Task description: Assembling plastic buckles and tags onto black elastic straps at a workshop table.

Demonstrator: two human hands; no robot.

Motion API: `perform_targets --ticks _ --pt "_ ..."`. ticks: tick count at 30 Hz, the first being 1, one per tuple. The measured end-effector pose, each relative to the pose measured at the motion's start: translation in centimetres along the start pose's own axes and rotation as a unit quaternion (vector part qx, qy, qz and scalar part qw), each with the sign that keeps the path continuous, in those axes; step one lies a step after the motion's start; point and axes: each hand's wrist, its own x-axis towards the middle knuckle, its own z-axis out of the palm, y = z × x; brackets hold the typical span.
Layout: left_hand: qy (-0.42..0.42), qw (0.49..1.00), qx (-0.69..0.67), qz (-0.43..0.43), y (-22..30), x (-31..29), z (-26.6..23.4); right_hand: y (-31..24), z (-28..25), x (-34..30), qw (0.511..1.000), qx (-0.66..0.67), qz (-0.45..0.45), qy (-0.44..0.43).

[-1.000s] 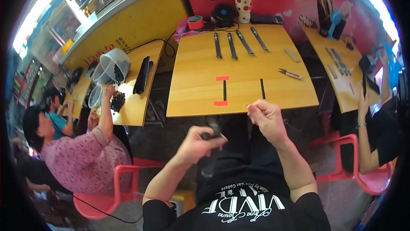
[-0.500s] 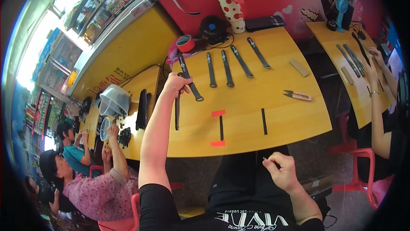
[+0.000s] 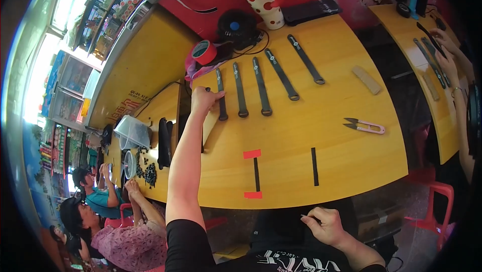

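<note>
Your left hand (image 3: 205, 102) touches the leftmost black strap (image 3: 222, 109), flat on the table (image 3: 281, 126) — I can't tell whether its fingers clamp it. Four more straps (image 3: 260, 88) lie rightward. Your right hand (image 3: 325, 225), fingertips pinched together, is before the near edge — pink-handled scissors (image 3: 371, 128) lie beyond.

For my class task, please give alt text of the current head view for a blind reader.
A person's left hand touches the leftmost of five dark straps in a row on a wooden table; the right hand is curled off its near edge. Snips and red tape pieces lie there too.
</note>
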Motion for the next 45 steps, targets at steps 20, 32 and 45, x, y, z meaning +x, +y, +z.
perform_targets --ticks 20,32,45 --pt "-0.401 0.725 -0.56 0.006 -3.3 -40.2 -5.1 -5.7 4.1 -6.1 0.996 0.02 -0.06 -0.059" --pt "-0.447 0.654 -0.611 -0.001 -5.9 -47.3 -0.6 -8.6 4.4 -9.7 0.985 -0.054 -0.162 0.026" --pt "-0.407 0.652 -0.639 -0.007 -6.4 -47.5 1.4 -7.1 5.3 -11.5 0.939 -0.232 -0.241 0.08"
